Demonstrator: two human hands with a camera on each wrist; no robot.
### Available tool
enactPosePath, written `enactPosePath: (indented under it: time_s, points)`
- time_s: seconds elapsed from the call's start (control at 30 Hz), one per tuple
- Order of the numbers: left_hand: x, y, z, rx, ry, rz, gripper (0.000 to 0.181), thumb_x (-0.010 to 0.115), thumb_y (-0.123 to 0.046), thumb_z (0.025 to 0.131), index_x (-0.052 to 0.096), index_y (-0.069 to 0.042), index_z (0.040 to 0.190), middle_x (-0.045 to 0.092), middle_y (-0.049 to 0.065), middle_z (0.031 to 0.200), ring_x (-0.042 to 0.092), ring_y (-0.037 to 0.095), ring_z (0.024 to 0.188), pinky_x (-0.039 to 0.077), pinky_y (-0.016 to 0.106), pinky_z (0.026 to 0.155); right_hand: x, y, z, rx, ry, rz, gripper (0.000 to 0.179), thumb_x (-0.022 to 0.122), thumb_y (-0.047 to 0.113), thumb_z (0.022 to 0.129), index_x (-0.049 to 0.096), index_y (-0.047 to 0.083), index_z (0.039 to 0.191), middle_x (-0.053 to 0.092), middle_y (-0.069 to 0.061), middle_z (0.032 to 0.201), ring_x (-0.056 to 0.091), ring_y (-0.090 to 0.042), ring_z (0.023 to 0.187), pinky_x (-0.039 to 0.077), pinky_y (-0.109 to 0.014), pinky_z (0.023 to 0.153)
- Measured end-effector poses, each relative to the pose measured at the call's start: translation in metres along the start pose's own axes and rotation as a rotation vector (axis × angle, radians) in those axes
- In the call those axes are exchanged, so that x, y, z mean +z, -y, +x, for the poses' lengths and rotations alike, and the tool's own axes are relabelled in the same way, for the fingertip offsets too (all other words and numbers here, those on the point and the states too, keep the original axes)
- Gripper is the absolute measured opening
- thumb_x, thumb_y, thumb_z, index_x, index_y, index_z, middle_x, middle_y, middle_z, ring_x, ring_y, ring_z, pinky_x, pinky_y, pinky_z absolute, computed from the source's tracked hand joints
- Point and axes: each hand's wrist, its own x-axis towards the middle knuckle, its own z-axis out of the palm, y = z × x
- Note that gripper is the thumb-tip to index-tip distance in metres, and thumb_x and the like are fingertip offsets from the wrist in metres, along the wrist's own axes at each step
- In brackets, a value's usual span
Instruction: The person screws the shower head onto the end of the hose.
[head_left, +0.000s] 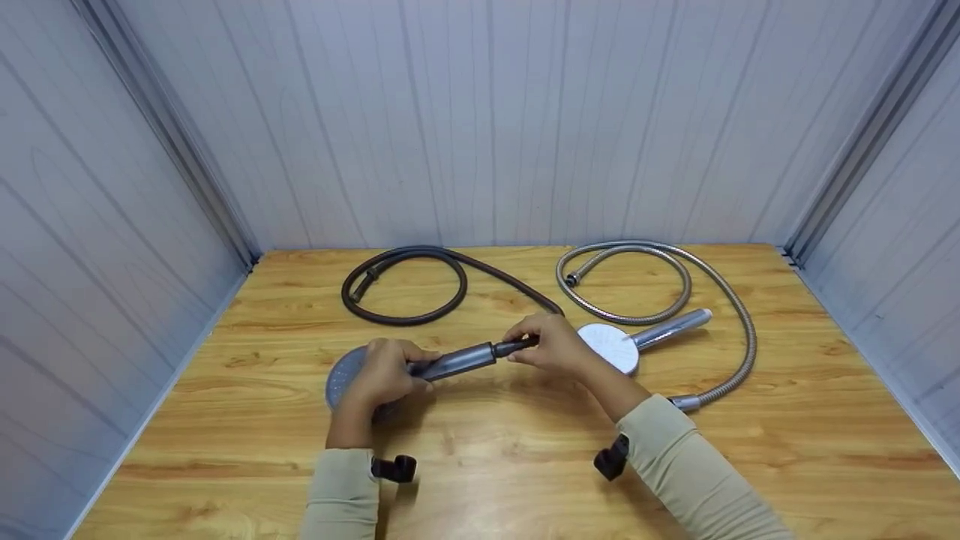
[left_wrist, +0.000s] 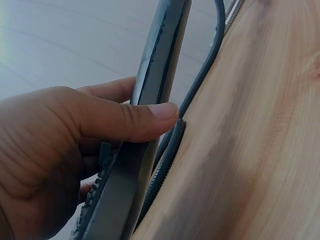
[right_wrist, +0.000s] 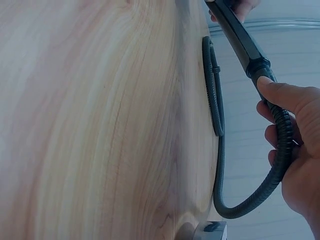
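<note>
My left hand [head_left: 388, 373] grips a dark grey shower head [head_left: 341, 381] near where its handle begins, thumb across the handle in the left wrist view. The shower head's handle [left_wrist: 162, 55] points right, toward my other hand. At the handle's end, my right hand [head_left: 551, 343] pinches the end fitting of a dark shower hose [head_left: 510, 279] between thumb and fingers. Handle and fitting meet in line in the right wrist view; how far they are joined I cannot tell. From the right hand the hose [right_wrist: 250, 202] bends away and lies coiled on the table at the back left.
A chrome shower head [head_left: 611, 346] with a white face lies just beyond my right hand. Its silver hose [head_left: 739, 315] loops at the back right, one end fitting [head_left: 685, 403] near my right forearm. Pale panels [head_left: 480, 127] wall in the wooden table [head_left: 495, 465].
</note>
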Motion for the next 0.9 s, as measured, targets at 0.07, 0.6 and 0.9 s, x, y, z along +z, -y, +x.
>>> enactPosePath:
  time_s: [0.07, 0.6, 0.9]
  points:
    - [-0.0002, -0.0011, 0.0006, -0.004, -0.003, -0.001, 0.043, 0.090, -0.010, 0.065, 0.078, -0.017, 0.105, 0.075, -0.002, 0.091, 0.064, 0.016, 0.085, 0.022, 0.049, 0.104, -0.0004, 0.0000, 0.0003, -0.003, 0.000, -0.001, 0.018, 0.081, 0.008, 0.078, 0.077, 0.007, 0.095, 0.071, -0.001, 0.088, 0.054, -0.013, 0.078, 0.045, -0.027, 0.068]
    - [0.0011, -0.0023, 0.0018, 0.018, 0.013, -0.041, 0.042, 0.090, -0.016, 0.066, 0.078, -0.019, 0.107, 0.074, -0.005, 0.088, 0.064, 0.014, 0.084, 0.022, 0.050, 0.099, -0.0063, -0.0015, -0.0027, 0.014, 0.044, -0.014, 0.017, 0.079, 0.010, 0.082, 0.077, 0.007, 0.098, 0.072, -0.002, 0.093, 0.058, -0.015, 0.082, 0.047, -0.031, 0.070]
    - [0.0000, -0.0044, 0.0006, 0.019, 0.023, -0.007, 0.043, 0.091, -0.015, 0.064, 0.078, -0.020, 0.105, 0.075, -0.005, 0.087, 0.059, 0.012, 0.076, 0.021, 0.049, 0.102, -0.0049, -0.0012, -0.0032, -0.021, 0.112, -0.049, 0.018, 0.076, 0.013, 0.085, 0.076, 0.006, 0.101, 0.072, -0.004, 0.096, 0.062, -0.021, 0.090, 0.050, -0.035, 0.078]
